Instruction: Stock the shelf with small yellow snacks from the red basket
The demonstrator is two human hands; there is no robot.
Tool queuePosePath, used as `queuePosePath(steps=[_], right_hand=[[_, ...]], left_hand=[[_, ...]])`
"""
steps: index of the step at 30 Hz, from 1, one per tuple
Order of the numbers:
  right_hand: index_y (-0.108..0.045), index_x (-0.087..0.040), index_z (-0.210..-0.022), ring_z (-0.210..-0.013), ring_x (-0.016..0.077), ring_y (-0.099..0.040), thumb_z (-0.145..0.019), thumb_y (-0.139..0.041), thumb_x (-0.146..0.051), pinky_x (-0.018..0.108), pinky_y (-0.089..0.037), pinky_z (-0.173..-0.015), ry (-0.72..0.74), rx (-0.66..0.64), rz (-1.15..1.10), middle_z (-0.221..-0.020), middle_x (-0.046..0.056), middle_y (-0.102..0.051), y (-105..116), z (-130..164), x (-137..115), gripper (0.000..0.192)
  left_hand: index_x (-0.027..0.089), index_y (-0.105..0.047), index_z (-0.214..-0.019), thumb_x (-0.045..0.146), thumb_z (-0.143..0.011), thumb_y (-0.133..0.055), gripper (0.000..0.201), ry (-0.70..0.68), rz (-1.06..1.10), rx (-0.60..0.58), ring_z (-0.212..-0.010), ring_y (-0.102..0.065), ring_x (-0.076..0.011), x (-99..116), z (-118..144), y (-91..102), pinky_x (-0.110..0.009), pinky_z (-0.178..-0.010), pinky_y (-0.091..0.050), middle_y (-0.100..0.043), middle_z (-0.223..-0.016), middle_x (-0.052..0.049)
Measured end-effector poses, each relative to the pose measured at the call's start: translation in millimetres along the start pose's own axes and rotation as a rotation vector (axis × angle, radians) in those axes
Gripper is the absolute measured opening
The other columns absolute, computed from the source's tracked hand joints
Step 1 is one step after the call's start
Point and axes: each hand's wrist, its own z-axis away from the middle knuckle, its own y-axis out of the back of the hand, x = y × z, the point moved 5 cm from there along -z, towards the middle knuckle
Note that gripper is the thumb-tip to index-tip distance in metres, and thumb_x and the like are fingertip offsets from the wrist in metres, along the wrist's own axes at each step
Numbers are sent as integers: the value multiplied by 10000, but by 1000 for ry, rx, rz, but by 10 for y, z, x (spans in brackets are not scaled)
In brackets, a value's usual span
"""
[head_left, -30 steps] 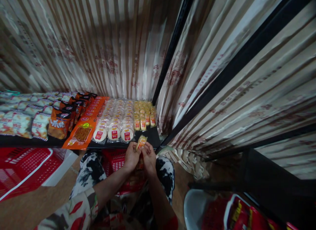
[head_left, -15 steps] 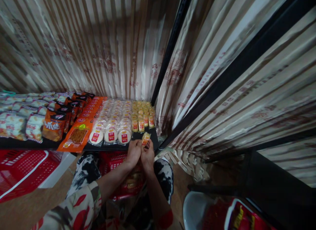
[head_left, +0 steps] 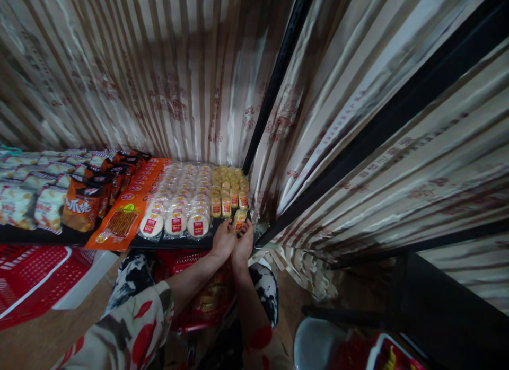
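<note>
The snack packet (head_left: 239, 219) has moved forward over the shelf (head_left: 178, 243), which puts it just before the rows of small packets (head_left: 230, 192). The right hand (head_left: 242, 246) grasps it; whether the left hand (head_left: 224, 240) grips cannot be told. The red basket (head_left: 181, 261) below holds yellowish packs (head_left: 210, 299).

Your left forearm (head_left: 194, 273) lies slanted toward two o'clock; your right forearm (head_left: 247, 298) points more steeply, between eleven and twelve. Your left hand (head_left: 224, 239) and right hand (head_left: 242, 248) sit side by side near seven o'clock from mid-view, seemingly touching. Your right fingers (head_left: 248, 228) curl toward twelve in a pinch; your left fingers (head_left: 227, 225) bend inward, their grip too indistinct to read.
</note>
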Motion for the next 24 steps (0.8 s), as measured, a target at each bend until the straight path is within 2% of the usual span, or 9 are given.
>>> queuePosePath(steps=[7, 15, 24], right_hand=[[-495, -190, -1137, -975, 185, -558, -749, -484, -296, 300, -419, -844, -10, 15, 46, -1088, 89, -605, -23, -166, -77, 403], [-516, -169, -1109, -981, 213, -515, -739, -512, -266, 348, -405, -861, 64, 17, 116, -1072, 109, -590, -112, -366, -143, 383], [-528, -174, -1079, -993, 235, -483, -757, -504, -300, 372, -369, -900, 116, 2, 141, -1033, 106, -582, -198, -429, -120, 347]], left_hand=[[154, -636, -1104, 209, -834, -463, 326, -62, -84, -25, -1060, -558, -201, 105, -178, -31, -277, -969, -381, -635, -1097, -111], [74, -507, -1270, 238, -864, -441, 443, 20, -113, -66, -1209, -480, -244, 58, -295, -11, -307, -1015, -330, -523, -1283, -200], [58, -500, -1274, 210, -867, -416, 442, 55, -119, -45, -1159, -515, -233, -19, -319, -13, -291, -992, -346, -547, -1248, -199]])
